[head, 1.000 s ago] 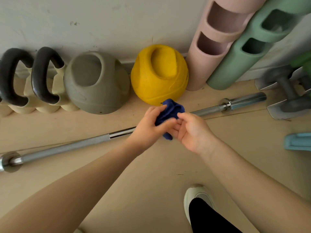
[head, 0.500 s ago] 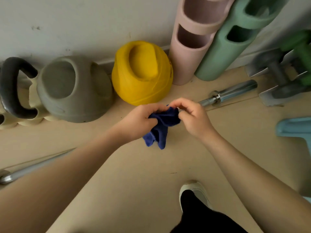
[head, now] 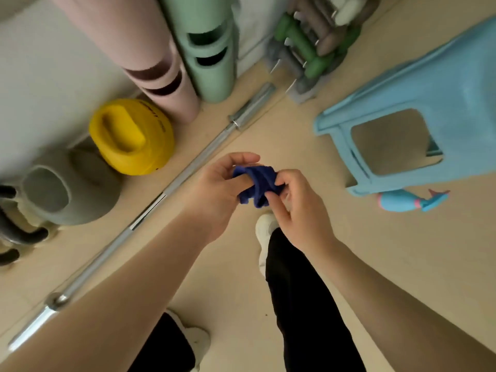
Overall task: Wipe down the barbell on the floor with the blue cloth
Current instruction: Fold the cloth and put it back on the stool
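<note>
A crumpled blue cloth (head: 257,185) is held in the air between both hands, above the floor. My left hand (head: 218,187) grips its left side with curled fingers. My right hand (head: 296,208) pinches its right side. The steel barbell (head: 171,187) lies on the tan floor in a diagonal from lower left to upper right, to the left of my hands and apart from the cloth. My left forearm hides part of its lower stretch.
Along the wall stand a yellow kettlebell (head: 131,136), a grey kettlebell (head: 64,189), black-handled ones (head: 16,232), pink (head: 158,73) and green (head: 212,57) foam rollers. A dumbbell rack (head: 308,49) is at upper right, a light blue stool (head: 410,114) at right. My white shoes (head: 264,229) are below.
The view has swung right and tilted, so the barbell now runs diagonally and the blue stool shows. Both hands still hold the cloth, bunched more tightly between them.
</note>
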`<action>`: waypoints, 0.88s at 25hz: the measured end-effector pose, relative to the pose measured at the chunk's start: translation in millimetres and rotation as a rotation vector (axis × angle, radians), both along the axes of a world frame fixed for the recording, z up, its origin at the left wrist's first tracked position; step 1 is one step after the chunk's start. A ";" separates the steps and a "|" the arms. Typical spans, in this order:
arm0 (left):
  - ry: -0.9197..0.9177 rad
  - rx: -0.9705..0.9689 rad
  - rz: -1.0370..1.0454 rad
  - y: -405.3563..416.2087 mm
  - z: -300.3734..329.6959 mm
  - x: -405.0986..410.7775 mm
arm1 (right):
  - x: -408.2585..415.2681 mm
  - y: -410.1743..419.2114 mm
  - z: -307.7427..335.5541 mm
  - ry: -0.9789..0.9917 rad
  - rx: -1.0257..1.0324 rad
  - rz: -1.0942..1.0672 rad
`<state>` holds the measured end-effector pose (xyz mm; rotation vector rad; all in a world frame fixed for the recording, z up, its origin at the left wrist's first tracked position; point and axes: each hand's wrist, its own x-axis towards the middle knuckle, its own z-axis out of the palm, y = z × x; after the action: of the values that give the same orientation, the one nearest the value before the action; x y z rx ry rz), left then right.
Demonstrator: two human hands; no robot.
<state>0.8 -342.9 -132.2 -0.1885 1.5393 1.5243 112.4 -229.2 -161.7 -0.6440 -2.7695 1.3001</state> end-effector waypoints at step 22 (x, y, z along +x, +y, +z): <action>0.174 0.264 -0.633 412.2 264.1 33.0 | 62.1 387.8 263.8 0.676 -1.029 -1.167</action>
<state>33.8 69.3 131.8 0.5483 1.3326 1.2263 174.5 158.6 102.1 -1.2003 -0.7320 1.8691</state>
